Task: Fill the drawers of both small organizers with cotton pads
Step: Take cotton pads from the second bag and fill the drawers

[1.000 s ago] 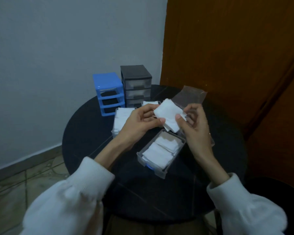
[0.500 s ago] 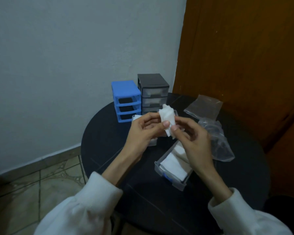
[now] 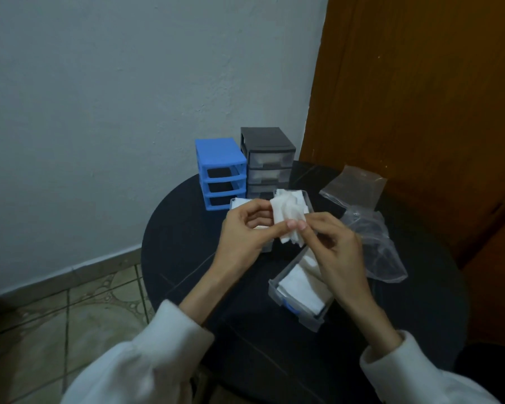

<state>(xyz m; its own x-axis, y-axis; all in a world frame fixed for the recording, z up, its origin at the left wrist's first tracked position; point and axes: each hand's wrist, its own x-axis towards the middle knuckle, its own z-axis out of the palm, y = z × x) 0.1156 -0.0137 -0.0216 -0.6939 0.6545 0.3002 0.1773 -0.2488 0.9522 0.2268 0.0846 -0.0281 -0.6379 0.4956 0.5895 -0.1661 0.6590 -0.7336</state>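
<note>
Mid-frame, my left hand (image 3: 242,228) and right hand (image 3: 330,243) both pinch a bunch of cotton pads (image 3: 289,220) above the drawer (image 3: 299,287) at lower centre; loosely bunched, some could slip past its rim onto the table (image 3: 187,228).

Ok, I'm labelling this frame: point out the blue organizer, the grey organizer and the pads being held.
blue organizer (image 3: 216,150): head view, top panel.
grey organizer (image 3: 264,138): head view, top panel.
cotton pads (image 3: 287,212): head view, middle of the held bunch.
</note>
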